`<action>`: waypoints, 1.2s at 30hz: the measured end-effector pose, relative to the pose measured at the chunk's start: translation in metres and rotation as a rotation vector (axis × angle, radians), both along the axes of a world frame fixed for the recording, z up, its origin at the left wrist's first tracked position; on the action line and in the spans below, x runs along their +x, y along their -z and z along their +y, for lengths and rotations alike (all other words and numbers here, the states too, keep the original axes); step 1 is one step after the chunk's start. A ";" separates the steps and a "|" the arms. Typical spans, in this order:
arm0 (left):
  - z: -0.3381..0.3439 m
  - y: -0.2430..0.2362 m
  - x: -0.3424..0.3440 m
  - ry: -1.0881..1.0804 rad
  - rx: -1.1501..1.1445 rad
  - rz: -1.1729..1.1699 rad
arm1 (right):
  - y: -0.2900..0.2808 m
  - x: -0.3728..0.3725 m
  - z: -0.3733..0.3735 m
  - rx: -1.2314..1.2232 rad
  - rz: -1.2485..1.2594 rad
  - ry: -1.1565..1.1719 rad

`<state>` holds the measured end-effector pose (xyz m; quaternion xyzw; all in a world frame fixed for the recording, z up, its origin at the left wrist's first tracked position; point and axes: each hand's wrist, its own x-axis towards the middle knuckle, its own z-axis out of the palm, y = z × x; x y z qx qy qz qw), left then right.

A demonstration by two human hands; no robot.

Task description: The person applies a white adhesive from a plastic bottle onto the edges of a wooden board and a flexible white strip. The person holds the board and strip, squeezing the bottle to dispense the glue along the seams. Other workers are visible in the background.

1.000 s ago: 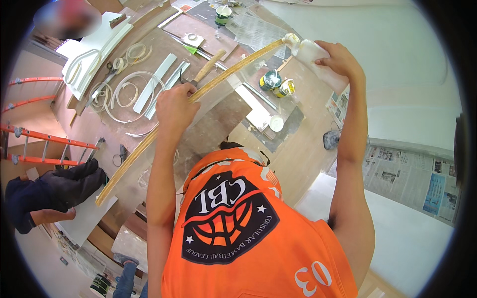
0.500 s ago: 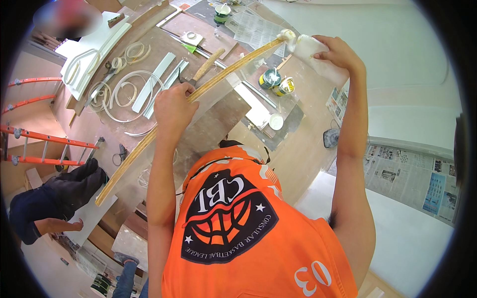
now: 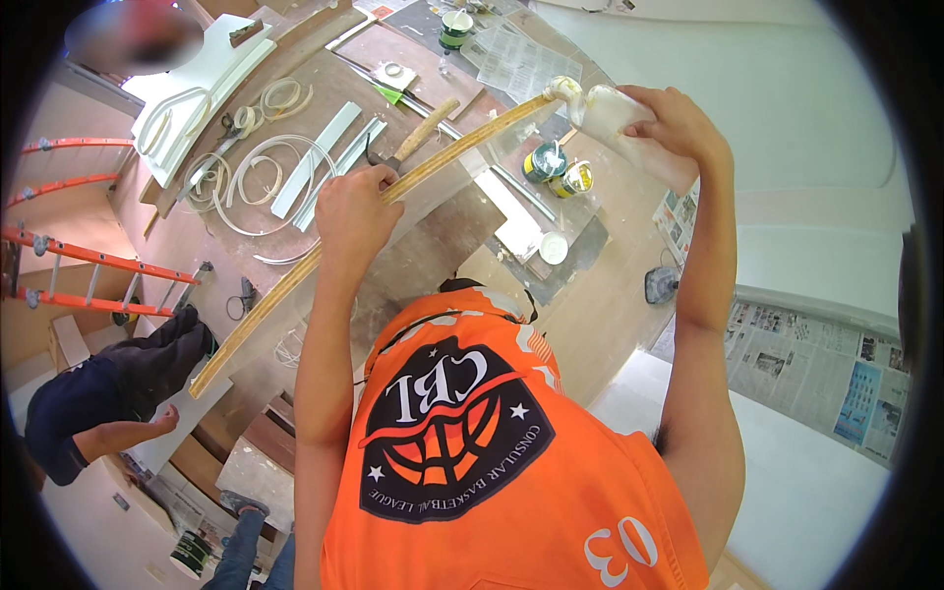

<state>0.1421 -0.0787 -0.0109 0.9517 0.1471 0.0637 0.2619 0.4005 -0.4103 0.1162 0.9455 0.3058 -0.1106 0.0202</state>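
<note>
A long board, pale-faced with a bare plywood edge (image 3: pixel 462 145), slants up from lower left toward the upper middle. My left hand (image 3: pixel 356 211) is closed around its upper edge near the middle, fingers curled over it. At the far end, my right hand (image 3: pixel 678 123) grips a flat white spreader-like piece (image 3: pixel 624 123) between thumb and fingers. A creamy white lump of paste (image 3: pixel 565 90) sits where that piece meets the edge. Beyond the left hand, a wooden-handled hammer (image 3: pixel 425 133) lies on the worktable (image 3: pixel 442 221).
Paste tubs (image 3: pixel 546 162) stand beyond the board, near a white lid (image 3: pixel 553 248). Coiled edging strips (image 3: pixel 261 182) and scissors (image 3: pixel 231 126) lie at the far left. An orange ladder (image 3: pixel 98 270) and another person (image 3: pixel 108 403) are at left; newspaper (image 3: pixel 816 364) covers a surface at right.
My right hand and the white piece have moved slightly nearer along the board's edge, with the paste. My left hand keeps its grip. The whole view has shifted a little.
</note>
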 end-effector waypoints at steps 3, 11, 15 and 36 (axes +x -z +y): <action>-0.001 -0.002 -0.001 -0.005 0.010 -0.003 | -0.001 0.005 -0.001 -0.029 -0.022 0.035; -0.002 -0.001 -0.001 -0.012 -0.013 0.013 | -0.002 0.011 -0.007 -0.041 -0.014 0.036; 0.000 0.000 -0.001 -0.013 -0.028 -0.001 | -0.007 0.007 0.001 -0.068 -0.002 0.059; 0.005 -0.005 0.003 -0.040 -0.040 0.011 | 0.005 0.016 0.005 -0.053 -0.079 0.062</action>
